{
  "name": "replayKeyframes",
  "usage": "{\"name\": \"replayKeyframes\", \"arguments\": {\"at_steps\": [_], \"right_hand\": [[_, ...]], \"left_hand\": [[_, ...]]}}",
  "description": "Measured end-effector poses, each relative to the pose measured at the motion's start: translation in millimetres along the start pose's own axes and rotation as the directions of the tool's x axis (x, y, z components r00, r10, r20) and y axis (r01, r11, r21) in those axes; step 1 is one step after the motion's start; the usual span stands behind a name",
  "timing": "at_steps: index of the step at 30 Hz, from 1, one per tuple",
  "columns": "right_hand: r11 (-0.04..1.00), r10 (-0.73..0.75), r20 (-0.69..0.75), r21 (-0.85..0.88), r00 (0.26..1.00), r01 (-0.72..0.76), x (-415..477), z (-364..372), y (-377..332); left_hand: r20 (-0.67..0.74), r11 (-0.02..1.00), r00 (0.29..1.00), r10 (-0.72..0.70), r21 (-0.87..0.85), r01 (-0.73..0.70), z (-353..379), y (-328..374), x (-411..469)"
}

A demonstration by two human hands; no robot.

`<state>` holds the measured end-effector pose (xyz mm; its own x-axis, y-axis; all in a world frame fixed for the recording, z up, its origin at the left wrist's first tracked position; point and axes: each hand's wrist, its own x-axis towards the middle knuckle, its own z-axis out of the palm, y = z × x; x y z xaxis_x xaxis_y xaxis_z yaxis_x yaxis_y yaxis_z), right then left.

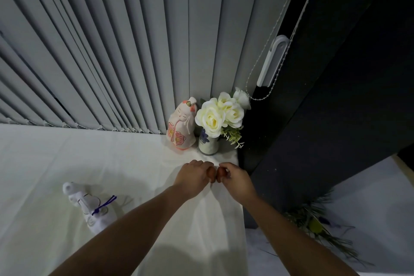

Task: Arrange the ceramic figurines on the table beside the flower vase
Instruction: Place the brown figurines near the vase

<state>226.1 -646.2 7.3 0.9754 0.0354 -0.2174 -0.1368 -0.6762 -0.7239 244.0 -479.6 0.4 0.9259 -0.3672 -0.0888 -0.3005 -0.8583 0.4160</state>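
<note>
A pink-and-white ceramic figurine (181,126) with flower patterns stands upright against the blinds, touching the left side of the flower vase (208,144), which holds white roses. A second, white figurine (89,205) with a purple cord stands tilted on the cloth at the near left, far from the vase. My left hand (194,176) and my right hand (235,178) meet knuckle to knuckle on the white tablecloth just in front of the vase. Both have their fingers curled shut. No figurine is in either hand; whether they pinch the cloth cannot be told.
The white tablecloth (56,163) covers the table and creases below my hands. Grey vertical blinds (100,51) close off the back. A dark panel (324,119) with a bead cord stands right of the vase. Green foliage (313,226) lies on the floor at right.
</note>
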Motion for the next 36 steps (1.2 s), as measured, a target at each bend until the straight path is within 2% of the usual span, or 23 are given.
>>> {"name": "replayKeyframes", "arguments": {"at_steps": [6,14,22,36], "right_hand": [[0.997,-0.023,-0.008,-0.074,1.0,0.023,-7.6,-1.0,-6.5],[0.967,-0.095,-0.136,-0.246,0.986,0.059,-36.1,9.5,-24.4],[0.947,-0.142,-0.107,-0.303,0.984,0.104,-68.0,39.9,-61.1],[0.971,-0.094,-0.019,-0.224,0.995,0.087,-107.3,158.1,-166.8]], "left_hand": [[0.003,1.0,1.0,0.019,0.012,-0.019,-0.5,-3.9,-7.3],[0.017,0.996,1.0,0.016,0.089,-0.017,-18.6,-17.3,-32.9],[-0.046,0.991,0.999,-0.004,0.133,0.01,-51.2,-54.4,-81.1],[-0.111,0.982,0.989,-0.095,0.154,0.112,-115.5,-185.6,-181.1]]}}
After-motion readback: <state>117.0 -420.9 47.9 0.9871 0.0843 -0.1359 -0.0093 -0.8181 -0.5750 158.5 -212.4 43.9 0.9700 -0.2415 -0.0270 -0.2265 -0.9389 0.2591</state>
